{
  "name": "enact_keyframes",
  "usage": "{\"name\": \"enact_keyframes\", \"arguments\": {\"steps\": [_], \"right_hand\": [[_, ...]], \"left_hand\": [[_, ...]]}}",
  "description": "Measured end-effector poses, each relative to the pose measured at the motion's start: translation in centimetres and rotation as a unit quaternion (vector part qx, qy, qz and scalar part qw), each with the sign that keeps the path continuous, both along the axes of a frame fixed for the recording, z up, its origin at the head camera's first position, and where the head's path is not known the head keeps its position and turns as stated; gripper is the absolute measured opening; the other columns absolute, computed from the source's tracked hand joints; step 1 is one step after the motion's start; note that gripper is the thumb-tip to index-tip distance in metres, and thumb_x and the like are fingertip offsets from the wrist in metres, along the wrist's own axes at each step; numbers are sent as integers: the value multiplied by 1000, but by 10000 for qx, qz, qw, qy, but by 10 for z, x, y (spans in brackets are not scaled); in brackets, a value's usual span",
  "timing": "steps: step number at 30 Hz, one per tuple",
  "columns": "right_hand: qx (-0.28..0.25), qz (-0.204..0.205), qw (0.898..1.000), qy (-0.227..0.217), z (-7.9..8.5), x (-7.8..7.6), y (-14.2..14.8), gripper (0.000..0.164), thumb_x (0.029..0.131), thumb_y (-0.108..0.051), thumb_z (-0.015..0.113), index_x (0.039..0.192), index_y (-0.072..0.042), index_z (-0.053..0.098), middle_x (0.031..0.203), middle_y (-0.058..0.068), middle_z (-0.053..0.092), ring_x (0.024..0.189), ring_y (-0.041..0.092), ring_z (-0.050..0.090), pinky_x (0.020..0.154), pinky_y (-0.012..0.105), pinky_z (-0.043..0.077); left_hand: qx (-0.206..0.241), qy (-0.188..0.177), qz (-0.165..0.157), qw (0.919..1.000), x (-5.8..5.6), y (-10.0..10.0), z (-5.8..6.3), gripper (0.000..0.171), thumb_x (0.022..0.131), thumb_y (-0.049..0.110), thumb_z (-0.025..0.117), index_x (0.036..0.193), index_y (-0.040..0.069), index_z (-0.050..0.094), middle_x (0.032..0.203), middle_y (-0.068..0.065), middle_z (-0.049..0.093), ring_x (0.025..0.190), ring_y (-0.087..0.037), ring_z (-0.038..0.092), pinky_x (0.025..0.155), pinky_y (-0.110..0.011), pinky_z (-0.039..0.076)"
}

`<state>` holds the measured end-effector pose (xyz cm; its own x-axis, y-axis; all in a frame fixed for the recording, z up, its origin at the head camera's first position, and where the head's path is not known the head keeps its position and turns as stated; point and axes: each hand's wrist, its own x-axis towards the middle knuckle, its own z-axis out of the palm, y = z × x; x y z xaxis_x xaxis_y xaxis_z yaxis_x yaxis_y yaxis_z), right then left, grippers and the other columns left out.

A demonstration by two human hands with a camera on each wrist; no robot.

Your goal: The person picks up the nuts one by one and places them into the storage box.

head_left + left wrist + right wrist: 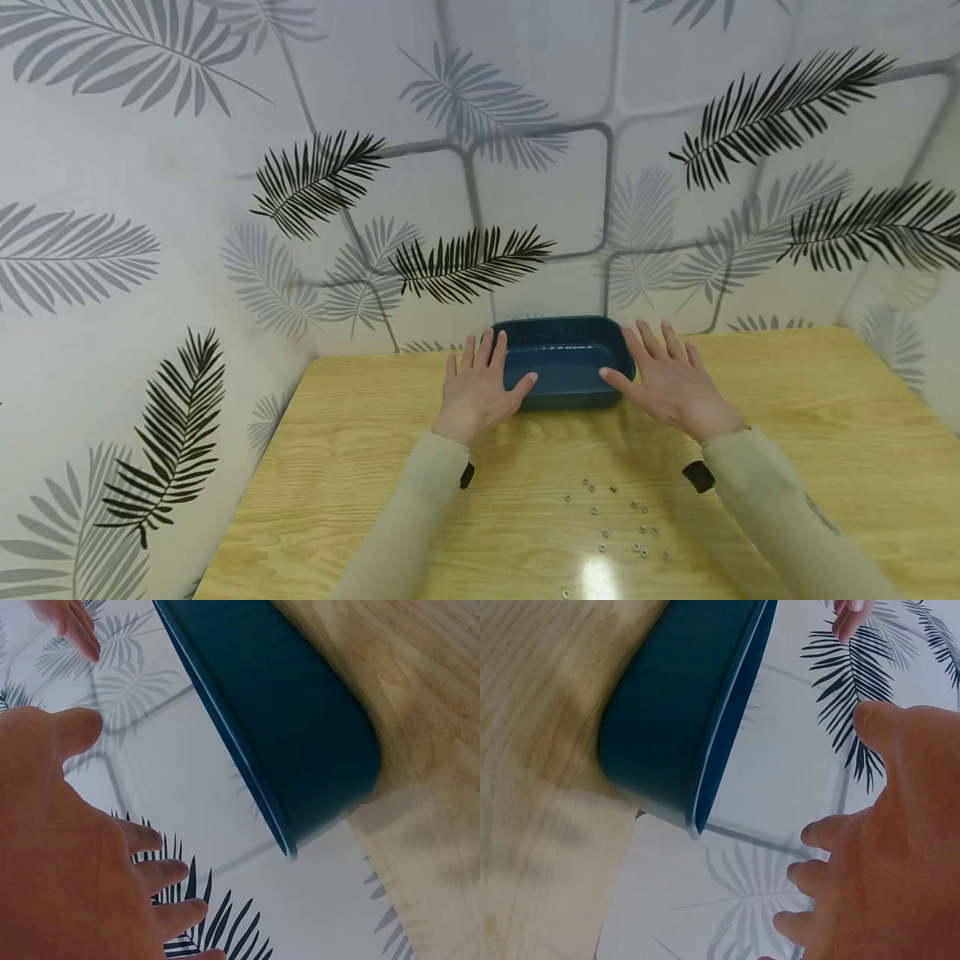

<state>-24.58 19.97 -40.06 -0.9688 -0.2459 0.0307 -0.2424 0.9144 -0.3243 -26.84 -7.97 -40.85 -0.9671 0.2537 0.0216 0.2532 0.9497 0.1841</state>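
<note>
A dark teal, rounded rectangular tray [564,400] stands on the table close to the wall. The left hand [478,392] hovers at the tray's left end, fingers spread and pointing away. At its right end the right hand [675,383] is held the same way, thumb stretched inward. Both wrist views show a gap between each hand and the tray's outer wall [300,735], so neither grips it. In the right wrist view the tray's side [667,712] rests on the wood. Several small metal nuts [602,547] lie scattered on the table nearer the person.
The light wood table [337,467] ends at a wall [540,192] papered with leaf patterns, right behind the tray. A single nut [566,593] lies apart near the bottom of the head view. Dark bands [699,476] sit at the wrists.
</note>
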Motion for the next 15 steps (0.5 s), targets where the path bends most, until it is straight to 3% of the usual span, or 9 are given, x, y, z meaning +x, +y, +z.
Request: {"name": "enact_keyframes", "arguments": {"steps": [8,15], "right_hand": [[-167,-36,9998,-40,-6,4,3,93,97,-68,37,158,-3,11,162,24,3,144,49,-6,110,67,-5],[-196,-5,9998,-34,-14,7,8,91,97,-68,36,159,-5,11,162,24,3,145,48,-6,111,66,-4]], "left_hand": [[31,-75,3,10000,3,2,-2,85,96,70,33,160,20,8,165,-4,5,150,-27,-3,118,-54,3],[72,-67,34,9999,-2,-2,-10,83,98,68,33,160,19,10,165,-5,6,150,-28,0,118,-54,5]]}}
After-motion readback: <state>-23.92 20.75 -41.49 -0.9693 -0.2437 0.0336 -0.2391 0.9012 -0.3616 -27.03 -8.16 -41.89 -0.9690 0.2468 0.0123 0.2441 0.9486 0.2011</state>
